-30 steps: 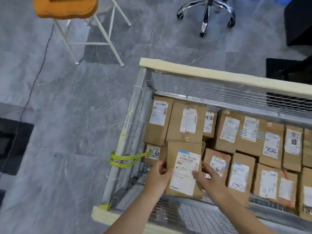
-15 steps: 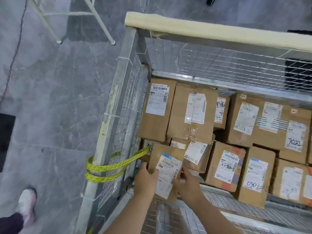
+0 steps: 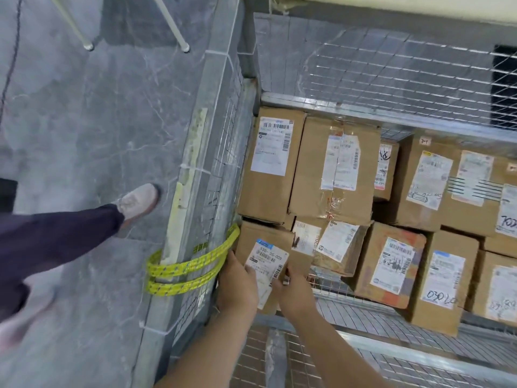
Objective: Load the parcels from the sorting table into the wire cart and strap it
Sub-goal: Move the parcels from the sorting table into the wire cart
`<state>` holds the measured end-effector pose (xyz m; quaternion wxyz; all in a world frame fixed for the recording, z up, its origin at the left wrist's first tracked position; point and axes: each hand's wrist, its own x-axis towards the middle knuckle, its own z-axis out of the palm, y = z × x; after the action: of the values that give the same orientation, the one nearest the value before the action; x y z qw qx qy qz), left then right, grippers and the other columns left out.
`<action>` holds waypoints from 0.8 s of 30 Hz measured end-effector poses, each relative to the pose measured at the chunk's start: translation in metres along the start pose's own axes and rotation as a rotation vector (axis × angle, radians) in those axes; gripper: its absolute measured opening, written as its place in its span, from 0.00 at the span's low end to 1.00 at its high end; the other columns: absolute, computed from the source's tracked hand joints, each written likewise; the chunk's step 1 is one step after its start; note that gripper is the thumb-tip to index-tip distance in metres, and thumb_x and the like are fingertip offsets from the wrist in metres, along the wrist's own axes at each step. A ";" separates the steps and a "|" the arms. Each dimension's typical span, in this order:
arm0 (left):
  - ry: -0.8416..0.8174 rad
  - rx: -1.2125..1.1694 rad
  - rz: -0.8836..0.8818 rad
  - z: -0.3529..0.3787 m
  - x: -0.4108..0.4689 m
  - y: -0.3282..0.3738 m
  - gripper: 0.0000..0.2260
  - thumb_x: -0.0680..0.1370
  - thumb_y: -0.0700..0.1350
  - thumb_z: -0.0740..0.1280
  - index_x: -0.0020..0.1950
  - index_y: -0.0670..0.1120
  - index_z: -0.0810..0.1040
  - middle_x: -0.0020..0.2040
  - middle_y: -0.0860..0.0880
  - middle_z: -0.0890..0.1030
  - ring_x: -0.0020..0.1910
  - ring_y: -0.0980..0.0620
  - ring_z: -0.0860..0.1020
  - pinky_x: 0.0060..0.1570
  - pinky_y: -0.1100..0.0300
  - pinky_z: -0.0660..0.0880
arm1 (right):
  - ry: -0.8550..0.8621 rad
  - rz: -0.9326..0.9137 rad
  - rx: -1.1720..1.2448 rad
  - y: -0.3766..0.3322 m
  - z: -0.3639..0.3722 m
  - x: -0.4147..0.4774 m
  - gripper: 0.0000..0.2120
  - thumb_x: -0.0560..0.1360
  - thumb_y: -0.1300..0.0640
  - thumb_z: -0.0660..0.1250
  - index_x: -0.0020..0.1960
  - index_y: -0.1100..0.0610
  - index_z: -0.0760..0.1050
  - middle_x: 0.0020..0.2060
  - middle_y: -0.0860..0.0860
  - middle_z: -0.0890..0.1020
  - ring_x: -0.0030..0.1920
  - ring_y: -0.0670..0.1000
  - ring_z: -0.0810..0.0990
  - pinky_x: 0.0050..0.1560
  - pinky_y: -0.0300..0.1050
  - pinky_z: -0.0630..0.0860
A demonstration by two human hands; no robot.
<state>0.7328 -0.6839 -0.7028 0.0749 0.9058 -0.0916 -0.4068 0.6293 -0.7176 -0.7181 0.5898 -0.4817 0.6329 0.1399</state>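
Wire cart (image 3: 363, 65) fills most of the view, mesh walls, pale padded top rail at its far edge. Brown cardboard parcels (image 3: 333, 169) packed across the cart floor — back row against the far wall, a nearer row in front, white labels facing up. Yellow rope (image 3: 187, 270) wraps twice around the cart's left-wall post, near the near-left corner. One small parcel (image 3: 264, 247) sits in that corner, touching the left wall just beside the rope. Left hand (image 3: 237, 278) grips its left edge, right hand (image 3: 292, 287) its right edge — fingers of both clenched on the box. Outside the left wall, a leg and pale shoe (image 3: 137, 204) on grey floor.
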 end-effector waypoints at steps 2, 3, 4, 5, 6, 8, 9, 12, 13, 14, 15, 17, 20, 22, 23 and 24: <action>0.007 0.031 -0.005 0.000 -0.001 0.002 0.18 0.80 0.41 0.62 0.69 0.41 0.69 0.61 0.40 0.77 0.59 0.39 0.77 0.54 0.47 0.76 | 0.030 -0.020 0.011 0.001 0.000 -0.001 0.14 0.80 0.61 0.63 0.65 0.53 0.73 0.55 0.50 0.82 0.47 0.49 0.79 0.41 0.40 0.74; 0.001 0.021 -0.001 -0.001 -0.002 0.002 0.18 0.80 0.42 0.63 0.69 0.41 0.69 0.61 0.40 0.78 0.58 0.39 0.78 0.54 0.47 0.77 | 0.046 -0.024 0.026 0.002 -0.001 -0.001 0.13 0.81 0.61 0.62 0.64 0.53 0.74 0.54 0.49 0.82 0.46 0.48 0.79 0.38 0.37 0.73; -0.008 -0.001 0.005 -0.001 -0.001 0.000 0.18 0.80 0.42 0.63 0.70 0.42 0.69 0.62 0.41 0.78 0.58 0.39 0.78 0.54 0.47 0.77 | 0.068 -0.032 0.040 0.003 -0.002 -0.001 0.12 0.81 0.60 0.62 0.63 0.53 0.75 0.53 0.48 0.83 0.45 0.47 0.79 0.36 0.35 0.71; -0.015 -0.029 0.014 -0.001 0.000 -0.002 0.19 0.80 0.42 0.63 0.71 0.43 0.69 0.62 0.41 0.79 0.59 0.40 0.78 0.55 0.46 0.77 | 0.097 -0.036 0.055 0.002 -0.003 -0.002 0.11 0.81 0.59 0.62 0.62 0.53 0.75 0.51 0.47 0.82 0.45 0.47 0.79 0.35 0.34 0.71; -0.023 -0.049 0.020 -0.002 0.001 -0.004 0.19 0.80 0.43 0.63 0.72 0.43 0.69 0.63 0.42 0.79 0.59 0.40 0.79 0.56 0.46 0.78 | 0.128 -0.043 0.067 0.001 -0.005 -0.003 0.10 0.81 0.59 0.61 0.61 0.53 0.75 0.51 0.47 0.82 0.45 0.47 0.79 0.36 0.35 0.72; -0.050 -0.074 0.040 -0.002 0.003 -0.008 0.20 0.81 0.44 0.63 0.73 0.45 0.68 0.64 0.43 0.79 0.60 0.41 0.79 0.57 0.46 0.78 | 0.168 -0.062 0.059 0.000 -0.005 -0.005 0.09 0.82 0.57 0.61 0.60 0.51 0.76 0.50 0.46 0.83 0.46 0.47 0.80 0.40 0.42 0.77; -0.056 -0.081 0.046 -0.002 0.003 -0.009 0.20 0.82 0.45 0.62 0.74 0.45 0.67 0.64 0.43 0.79 0.61 0.41 0.78 0.57 0.46 0.78 | 0.176 -0.066 0.051 0.000 -0.003 -0.007 0.08 0.82 0.56 0.61 0.59 0.50 0.76 0.50 0.46 0.83 0.45 0.47 0.81 0.42 0.45 0.80; -0.040 -0.102 0.042 -0.001 0.006 -0.009 0.22 0.83 0.45 0.59 0.77 0.48 0.62 0.69 0.43 0.76 0.63 0.40 0.77 0.59 0.44 0.77 | 0.197 -0.090 0.020 -0.006 0.006 -0.012 0.07 0.81 0.54 0.61 0.57 0.47 0.76 0.45 0.44 0.83 0.42 0.48 0.83 0.42 0.53 0.82; -0.042 -0.110 0.035 0.000 0.008 -0.009 0.23 0.83 0.44 0.58 0.78 0.48 0.60 0.70 0.43 0.74 0.65 0.40 0.76 0.60 0.44 0.76 | 0.214 -0.110 0.014 -0.007 0.007 -0.013 0.07 0.81 0.55 0.62 0.56 0.47 0.76 0.44 0.43 0.83 0.41 0.47 0.82 0.42 0.54 0.82; -0.049 -0.112 0.025 0.002 0.010 -0.008 0.23 0.84 0.44 0.57 0.79 0.49 0.59 0.71 0.43 0.73 0.66 0.40 0.75 0.61 0.44 0.76 | 0.232 -0.130 0.012 -0.008 0.007 -0.013 0.07 0.80 0.55 0.62 0.55 0.47 0.76 0.43 0.43 0.83 0.41 0.47 0.82 0.41 0.54 0.82; -0.052 -0.108 0.009 0.004 0.013 -0.007 0.23 0.84 0.43 0.57 0.79 0.49 0.59 0.72 0.43 0.72 0.67 0.40 0.74 0.61 0.43 0.75 | 0.237 -0.137 -0.002 -0.008 0.007 -0.012 0.08 0.80 0.57 0.62 0.54 0.48 0.77 0.44 0.43 0.83 0.40 0.46 0.82 0.40 0.53 0.82; -0.042 -0.108 -0.026 0.007 0.017 -0.006 0.24 0.83 0.39 0.57 0.79 0.50 0.59 0.72 0.43 0.72 0.67 0.39 0.74 0.63 0.42 0.74 | 0.211 -0.125 -0.040 -0.006 0.006 -0.011 0.11 0.80 0.61 0.61 0.54 0.48 0.78 0.44 0.45 0.84 0.40 0.47 0.82 0.38 0.51 0.81; -0.028 -0.091 -0.045 0.009 0.016 0.000 0.26 0.81 0.32 0.55 0.79 0.47 0.59 0.71 0.43 0.72 0.67 0.41 0.73 0.65 0.49 0.72 | 0.168 -0.067 -0.053 -0.001 0.006 -0.008 0.14 0.78 0.64 0.61 0.56 0.50 0.79 0.45 0.49 0.84 0.41 0.50 0.83 0.41 0.52 0.82; -0.017 -0.067 -0.025 0.009 0.013 0.003 0.27 0.81 0.30 0.53 0.78 0.45 0.60 0.71 0.43 0.72 0.67 0.42 0.73 0.64 0.51 0.71 | 0.143 -0.043 -0.055 -0.001 0.003 -0.005 0.14 0.78 0.64 0.61 0.56 0.51 0.79 0.45 0.49 0.84 0.43 0.50 0.83 0.40 0.48 0.81; -0.014 -0.048 -0.008 0.009 0.013 0.004 0.27 0.80 0.29 0.53 0.78 0.45 0.60 0.71 0.42 0.72 0.68 0.43 0.73 0.64 0.51 0.70 | 0.121 -0.037 -0.061 -0.002 0.001 -0.004 0.13 0.78 0.64 0.61 0.56 0.51 0.79 0.47 0.49 0.84 0.44 0.50 0.83 0.37 0.44 0.79; -0.009 -0.040 0.002 0.009 0.013 0.004 0.27 0.80 0.29 0.54 0.78 0.44 0.59 0.72 0.42 0.71 0.69 0.43 0.72 0.65 0.51 0.70 | 0.092 -0.038 -0.065 -0.005 -0.002 -0.002 0.12 0.79 0.63 0.61 0.57 0.51 0.78 0.49 0.48 0.84 0.45 0.50 0.83 0.37 0.42 0.77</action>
<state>0.7340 -0.6914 -0.7170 0.0930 0.9022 -0.0847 -0.4126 0.6315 -0.7201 -0.7142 0.5464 -0.5184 0.6454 0.1271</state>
